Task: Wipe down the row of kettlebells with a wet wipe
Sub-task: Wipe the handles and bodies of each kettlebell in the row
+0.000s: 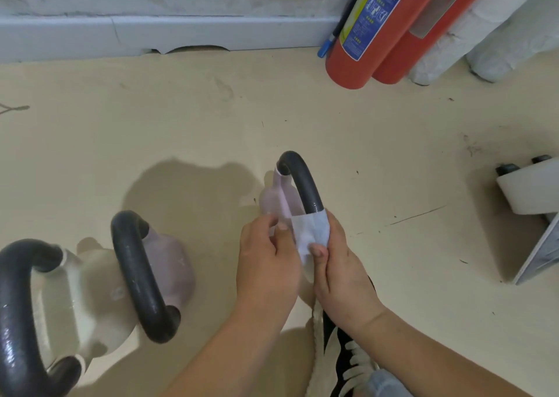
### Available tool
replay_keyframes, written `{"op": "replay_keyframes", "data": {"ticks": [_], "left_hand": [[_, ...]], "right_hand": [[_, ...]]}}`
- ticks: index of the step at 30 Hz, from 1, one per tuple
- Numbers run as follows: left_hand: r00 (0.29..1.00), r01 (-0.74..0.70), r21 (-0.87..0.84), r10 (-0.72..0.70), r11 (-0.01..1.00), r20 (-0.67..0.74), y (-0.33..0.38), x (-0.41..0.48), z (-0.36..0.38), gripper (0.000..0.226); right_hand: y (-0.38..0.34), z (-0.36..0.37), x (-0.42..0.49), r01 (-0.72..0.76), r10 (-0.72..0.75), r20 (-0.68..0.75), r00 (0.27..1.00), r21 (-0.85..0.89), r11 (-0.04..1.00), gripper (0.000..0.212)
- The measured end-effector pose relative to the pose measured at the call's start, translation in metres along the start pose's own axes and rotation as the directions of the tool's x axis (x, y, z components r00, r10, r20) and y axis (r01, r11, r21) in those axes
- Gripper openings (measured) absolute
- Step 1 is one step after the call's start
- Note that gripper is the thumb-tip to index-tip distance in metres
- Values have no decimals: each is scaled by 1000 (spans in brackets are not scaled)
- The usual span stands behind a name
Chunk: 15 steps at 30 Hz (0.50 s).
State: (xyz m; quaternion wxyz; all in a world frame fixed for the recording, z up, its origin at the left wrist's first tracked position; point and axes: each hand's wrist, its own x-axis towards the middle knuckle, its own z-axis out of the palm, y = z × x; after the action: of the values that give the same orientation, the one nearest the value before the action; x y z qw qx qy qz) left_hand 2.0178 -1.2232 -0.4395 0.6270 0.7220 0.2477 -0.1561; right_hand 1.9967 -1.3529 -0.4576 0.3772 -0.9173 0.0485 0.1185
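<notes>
Three kettlebells with black handles stand in a row on the beige floor. The rightmost, a pale pink kettlebell (279,200), has its black handle (302,181) arching up in the middle of the view. A white wet wipe (310,231) is wrapped around the near end of that handle. My right hand (338,263) grips the wipe around the handle, thumb pressed on it. My left hand (266,257) touches the kettlebell's body and the wipe's left edge with its fingertips. A second pink kettlebell (169,263) and a whitish kettlebell (75,299) stand to the left.
Two red fire extinguishers (372,33) lean against the wall at the back right. A white stand with black feet (529,191) sits at the right edge. A black-and-white shoe (341,357) is under my right wrist. A grey skirting board (151,33) runs along the back.
</notes>
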Motion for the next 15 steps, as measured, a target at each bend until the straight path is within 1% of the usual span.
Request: {"op": "replay_keyframes", "data": {"ticks": [3, 5, 8, 10, 11, 12, 13, 15], "left_hand": [[1000, -22, -12, 22, 1000, -4, -3, 0, 2, 17], [1000, -25, -19, 24, 1000, -13, -5, 1, 3, 17], [999, -22, -26, 21, 999, -31, -9, 3, 4, 15], [1000, -13, -21, 13, 1000, -10, -12, 2, 3, 17], [1000, -16, -20, 16, 1000, 6, -13, 1, 2, 19], [1000, -18, -19, 18, 1000, 20, -15, -1, 0, 20], [999, -12, -18, 12, 1000, 34, -16, -3, -3, 22], [997, 35, -12, -35, 999, 70, -17, -11, -11, 24]], "right_hand": [[7, -2, -13, 7, -8, -13, 1000, -36, 999, 62], [11, -1, -15, 17, -16, 11, 1000, -135, 991, 55], [13, 4, -7, -64, 81, 36, 996, -333, 941, 35], [11, 3, -5, -95, 179, 120, 976, -508, 856, 30], [10, 1, -6, -71, 211, 190, 959, -558, 827, 28], [8, 0, -8, -49, 227, 269, 936, -540, 840, 27], [6, -3, -11, -42, 229, 355, 906, -463, 885, 29], [-7, -11, -14, -97, 215, 476, 853, -259, 961, 35]]}}
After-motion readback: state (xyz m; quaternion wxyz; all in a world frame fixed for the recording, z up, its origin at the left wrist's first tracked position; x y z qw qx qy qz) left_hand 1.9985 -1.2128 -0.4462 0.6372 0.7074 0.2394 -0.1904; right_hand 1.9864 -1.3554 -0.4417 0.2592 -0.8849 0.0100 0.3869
